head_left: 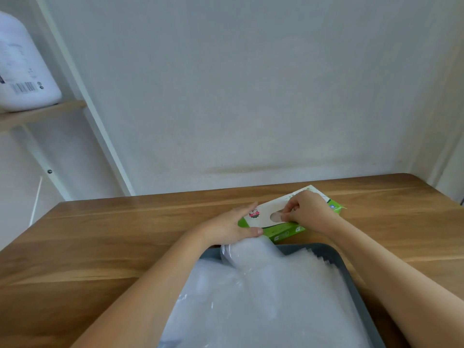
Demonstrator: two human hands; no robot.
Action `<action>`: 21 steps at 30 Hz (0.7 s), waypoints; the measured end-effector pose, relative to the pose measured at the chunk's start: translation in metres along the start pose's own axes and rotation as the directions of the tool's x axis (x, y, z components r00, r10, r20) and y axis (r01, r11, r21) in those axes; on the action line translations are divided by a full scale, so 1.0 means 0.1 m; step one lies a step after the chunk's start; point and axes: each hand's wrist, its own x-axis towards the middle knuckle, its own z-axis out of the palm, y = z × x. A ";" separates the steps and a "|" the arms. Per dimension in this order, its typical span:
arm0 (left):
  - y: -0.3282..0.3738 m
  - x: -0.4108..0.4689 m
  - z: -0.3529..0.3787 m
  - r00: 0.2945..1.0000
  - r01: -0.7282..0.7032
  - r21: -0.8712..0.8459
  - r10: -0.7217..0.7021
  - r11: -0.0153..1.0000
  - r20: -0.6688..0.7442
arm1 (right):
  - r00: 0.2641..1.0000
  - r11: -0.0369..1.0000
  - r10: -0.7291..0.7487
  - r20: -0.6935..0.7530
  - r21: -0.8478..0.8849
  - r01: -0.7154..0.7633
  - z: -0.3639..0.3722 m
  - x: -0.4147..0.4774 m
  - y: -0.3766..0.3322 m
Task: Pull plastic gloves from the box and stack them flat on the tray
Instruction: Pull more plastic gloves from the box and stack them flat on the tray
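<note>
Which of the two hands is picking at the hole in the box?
The right hand, pinching at the oval opening in the box; the left hand only braces its end.

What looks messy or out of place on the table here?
The pile of gloves is not lying flat: its far end bulges up over the tray rim beside the left hand. The box sits askew to the table edge.

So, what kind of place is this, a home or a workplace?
Probably a plain utility or storage corner; home or work, I cannot tell. A wooden table stands against a bare white wall, a shelf holds a large white jug with a barcode, and a grey tray holds plastic gloves.
</note>
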 end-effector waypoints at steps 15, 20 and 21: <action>-0.02 0.02 -0.11 0.999 0.029 0.102 -0.034 0.994 0.040 | 0.924 0.409 -0.382 -0.018 0.893 0.187 -0.86 -0.25 -0.27; 0.13 -0.26 -0.38 0.987 -0.148 -0.355 0.113 0.923 -0.118 | 0.886 0.438 -0.452 0.102 0.891 0.121 -0.93 -0.41 -0.37; 0.17 -0.34 -0.39 0.972 -0.231 -0.472 0.183 0.851 -0.145 | 0.888 0.453 -0.444 0.118 0.885 0.109 -0.94 -0.43 -0.39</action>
